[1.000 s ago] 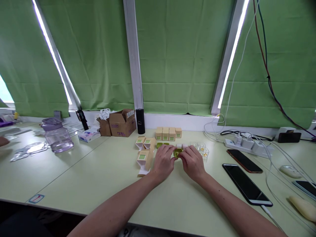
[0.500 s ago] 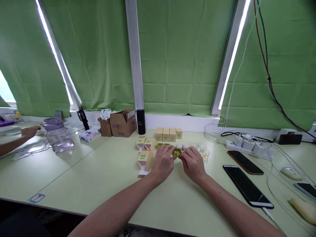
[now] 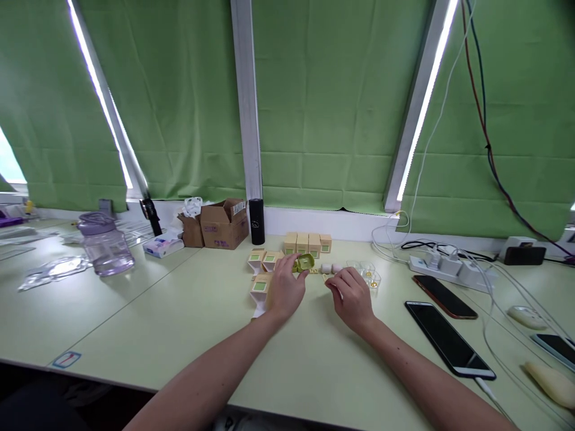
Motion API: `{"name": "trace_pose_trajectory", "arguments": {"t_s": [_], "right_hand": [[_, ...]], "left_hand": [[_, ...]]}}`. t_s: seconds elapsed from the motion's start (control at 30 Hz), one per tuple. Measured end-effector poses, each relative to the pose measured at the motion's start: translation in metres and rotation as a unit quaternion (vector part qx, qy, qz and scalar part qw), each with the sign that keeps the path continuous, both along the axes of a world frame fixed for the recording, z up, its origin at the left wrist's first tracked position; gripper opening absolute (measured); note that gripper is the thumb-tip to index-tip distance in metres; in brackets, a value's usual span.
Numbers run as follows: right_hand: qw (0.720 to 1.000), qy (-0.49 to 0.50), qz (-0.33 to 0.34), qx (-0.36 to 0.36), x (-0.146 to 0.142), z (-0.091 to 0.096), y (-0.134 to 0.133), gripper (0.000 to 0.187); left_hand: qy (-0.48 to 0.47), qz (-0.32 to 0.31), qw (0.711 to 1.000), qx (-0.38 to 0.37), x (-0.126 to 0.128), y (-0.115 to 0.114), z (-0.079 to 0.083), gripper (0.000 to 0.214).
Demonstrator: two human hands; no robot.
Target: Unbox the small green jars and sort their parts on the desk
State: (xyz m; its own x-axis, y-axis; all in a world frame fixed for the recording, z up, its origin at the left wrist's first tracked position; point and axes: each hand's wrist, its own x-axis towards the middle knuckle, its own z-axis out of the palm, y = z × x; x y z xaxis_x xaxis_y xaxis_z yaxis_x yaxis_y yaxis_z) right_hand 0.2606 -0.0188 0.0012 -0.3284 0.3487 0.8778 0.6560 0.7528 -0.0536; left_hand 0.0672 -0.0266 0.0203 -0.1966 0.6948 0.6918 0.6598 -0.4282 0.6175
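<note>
My left hand [image 3: 288, 285] has its fingers curled round a small green hollow case [image 3: 306, 262], just above the table. My right hand [image 3: 351, 294] is in a pinch, with a small pale yellow loop [image 3: 326, 278] showing at its fingertips. Past the right hand lie two pale pinkish rounded pieces [image 3: 331, 269] and several small clear boxes [image 3: 367, 273], some with gold-coloured bits inside. Left of my left hand stand several opened small kraft boxes [image 3: 260, 287] with green labels. Closed boxes [image 3: 302, 242] of the same sort line up behind.
On the right are two phones [image 3: 450, 338] [image 3: 444, 296], a power strip [image 3: 456, 269], loose cables and a mouse [image 3: 527, 317]. Toward the left stand a purple water bottle [image 3: 106, 245], a tissue pack [image 3: 163, 244], an open carton [image 3: 224, 224] and a black cylinder [image 3: 256, 221].
My hands have come apart: the left moved left and away from me with the green case, while the right kept the pale loop. Another person's hand at far left has gone from view.
</note>
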Motion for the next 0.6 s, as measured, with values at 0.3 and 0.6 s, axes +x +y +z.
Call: {"name": "trace_pose_trajectory", "arguments": {"t_s": [0.3,0.6], "right_hand": [[0.978,-0.152,-0.095,-0.108,-0.013,-0.002,0.035,0.024],[0.946,-0.208,-0.172,-0.177,-0.041,-0.01,0.059,0.025]], "left_hand": [[-0.069,0.013,0.997,-0.027,-0.007,0.012,-0.005,0.044],[-0.057,0.016,0.998,-0.016,-0.007,0.012,-0.007,0.042]]}}
